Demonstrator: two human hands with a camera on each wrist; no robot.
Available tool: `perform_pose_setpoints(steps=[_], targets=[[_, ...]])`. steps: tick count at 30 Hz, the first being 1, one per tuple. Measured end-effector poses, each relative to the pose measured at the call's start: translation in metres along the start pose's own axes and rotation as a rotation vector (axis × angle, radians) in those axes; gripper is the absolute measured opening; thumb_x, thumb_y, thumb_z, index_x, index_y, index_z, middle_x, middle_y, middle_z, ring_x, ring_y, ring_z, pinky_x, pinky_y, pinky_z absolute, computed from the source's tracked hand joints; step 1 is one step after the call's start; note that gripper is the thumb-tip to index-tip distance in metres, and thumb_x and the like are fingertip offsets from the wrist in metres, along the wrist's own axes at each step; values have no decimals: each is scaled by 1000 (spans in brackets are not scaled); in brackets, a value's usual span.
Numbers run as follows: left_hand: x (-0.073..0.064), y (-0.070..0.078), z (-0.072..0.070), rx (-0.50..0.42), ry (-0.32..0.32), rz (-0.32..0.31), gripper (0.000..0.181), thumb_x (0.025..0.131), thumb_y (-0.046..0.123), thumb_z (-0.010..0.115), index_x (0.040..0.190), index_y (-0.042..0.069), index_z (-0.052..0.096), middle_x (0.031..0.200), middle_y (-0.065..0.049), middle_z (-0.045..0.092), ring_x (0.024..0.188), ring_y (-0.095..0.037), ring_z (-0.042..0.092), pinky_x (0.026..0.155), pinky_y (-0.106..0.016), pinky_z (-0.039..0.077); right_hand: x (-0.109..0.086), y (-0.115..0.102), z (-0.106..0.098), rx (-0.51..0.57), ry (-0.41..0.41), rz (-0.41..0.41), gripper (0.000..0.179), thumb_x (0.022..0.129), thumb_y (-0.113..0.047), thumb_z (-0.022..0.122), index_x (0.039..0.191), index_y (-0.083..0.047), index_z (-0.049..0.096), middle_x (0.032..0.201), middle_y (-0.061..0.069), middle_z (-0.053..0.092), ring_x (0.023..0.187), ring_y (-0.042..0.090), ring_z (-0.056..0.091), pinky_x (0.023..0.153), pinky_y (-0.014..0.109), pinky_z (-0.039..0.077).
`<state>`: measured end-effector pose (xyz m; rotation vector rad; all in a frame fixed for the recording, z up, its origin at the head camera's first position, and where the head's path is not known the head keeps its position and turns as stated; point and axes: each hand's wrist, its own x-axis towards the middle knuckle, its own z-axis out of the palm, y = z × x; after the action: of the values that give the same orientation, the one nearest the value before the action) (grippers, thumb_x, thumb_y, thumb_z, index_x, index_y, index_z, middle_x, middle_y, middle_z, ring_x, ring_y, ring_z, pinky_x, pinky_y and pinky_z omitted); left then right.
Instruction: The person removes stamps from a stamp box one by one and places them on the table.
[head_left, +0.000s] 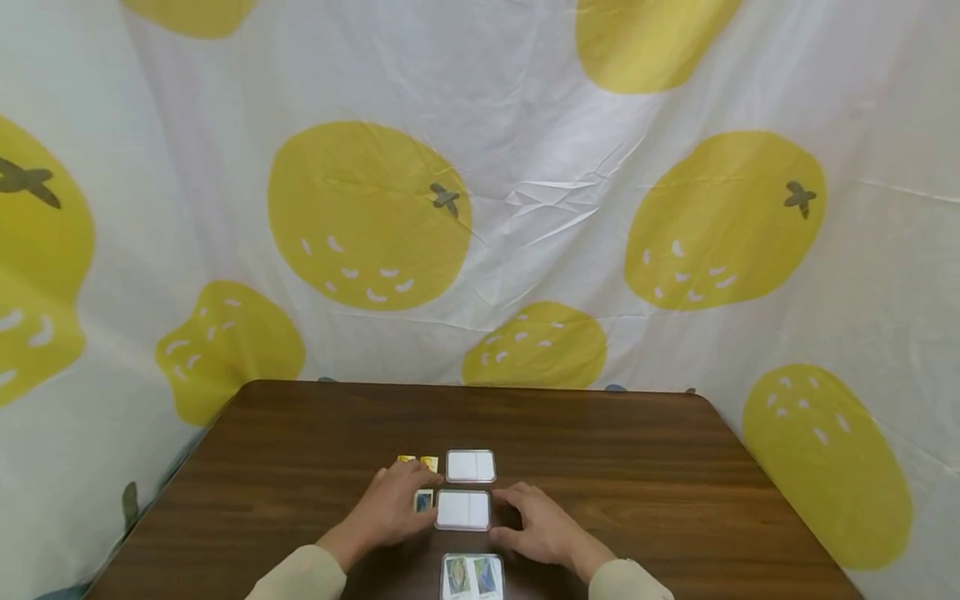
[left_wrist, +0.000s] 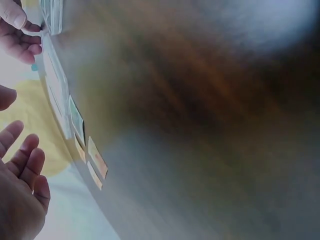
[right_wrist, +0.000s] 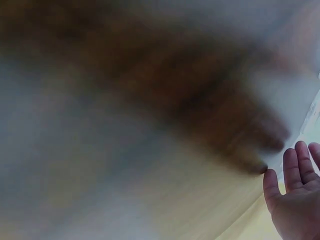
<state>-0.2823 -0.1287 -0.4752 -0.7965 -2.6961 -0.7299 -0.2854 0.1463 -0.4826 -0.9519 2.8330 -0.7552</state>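
Observation:
A clear flat case with a white, divided inside (head_left: 462, 510) lies on the table between my two hands. On its left is my left hand (head_left: 390, 504), fingers loosely bent and nothing held; the left wrist view shows its fingers (left_wrist: 30, 162) spread. My right hand (head_left: 536, 525) is at the case's right edge, thumb and forefinger apart; whether they touch it I cannot tell. A small blue stamp-like picture (head_left: 423, 500) lies by the left hand, partly covered. Beyond that hand are yellow stamp-like pieces (head_left: 429, 463). In the right wrist view the right hand's fingers (right_wrist: 292, 170) look relaxed.
Another white-filled clear case (head_left: 471, 466) lies just beyond the middle one. Nearest me is a clear case with two picture stamps (head_left: 472, 577) inside. All rest on a dark wooden table (head_left: 637, 467). A white cloth with yellow fruit (head_left: 525, 250) hangs behind it.

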Motion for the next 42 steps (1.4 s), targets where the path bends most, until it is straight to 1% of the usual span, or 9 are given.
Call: perform_pose_setpoints(steps=[3,9,17,20,25,29,35,39,42], targets=[[-7,1,2,2,7,8,36,80,26,72,112,9,71,104,-4,62,100,-27,57,81,-48,42,-8,0,1,18,-6,5,59,93,-42,65,135,-1,56,124,10,59,117,32,55,97,52,44],[-19,2,9,-36,-25,31,40,83,32,72,115,9,69,105,-2,63,100,-23,57,84,-49,43,-21,1,3,24,-5,0,58,93,-44,64,135,-4,58,127,8,59,119,32,54,98,56,41],[-29,9,12,-70,-98,23,47,84,41,72,119,10,68,108,1,62,101,-20,56,85,-49,42,-28,-2,6,4,-41,20,77,79,-61,72,134,-9,61,124,1,58,115,25,53,94,50,45],[-31,11,13,-79,-117,22,51,82,44,74,120,11,67,109,0,63,102,-20,57,86,-50,43,-31,-2,8,-35,-34,-7,78,76,-63,75,132,-11,62,125,0,57,115,23,53,94,47,45],[-34,17,16,-58,-138,43,54,80,49,76,119,12,67,112,-1,62,105,-20,57,89,-49,44,-34,-3,9,-44,-40,-32,77,73,-65,76,132,-16,62,127,-1,55,116,23,50,92,47,45],[-35,23,17,-61,-162,73,57,79,51,77,120,12,67,111,2,60,103,-15,54,88,-45,44,-37,-2,10,-39,-30,-50,73,72,-63,78,128,-19,64,127,-3,53,115,22,48,90,47,44],[-34,27,23,-66,-217,121,62,78,55,77,122,12,66,109,7,60,100,-7,51,87,-38,42,-38,0,15,-41,-27,-85,66,71,-59,81,122,-19,66,125,-3,52,116,20,47,94,54,40],[-33,28,29,-7,-225,192,64,75,55,80,121,12,67,108,6,61,98,-7,53,83,-36,43,-37,1,19,-83,-13,-123,62,71,-55,83,119,-18,67,125,0,53,116,20,48,95,56,39],[-33,29,31,36,-227,222,65,73,56,82,120,12,68,106,6,59,96,-7,52,81,-34,43,-37,0,20,-111,2,-150,61,71,-53,84,117,-17,67,124,2,54,116,22,48,96,56,38]])
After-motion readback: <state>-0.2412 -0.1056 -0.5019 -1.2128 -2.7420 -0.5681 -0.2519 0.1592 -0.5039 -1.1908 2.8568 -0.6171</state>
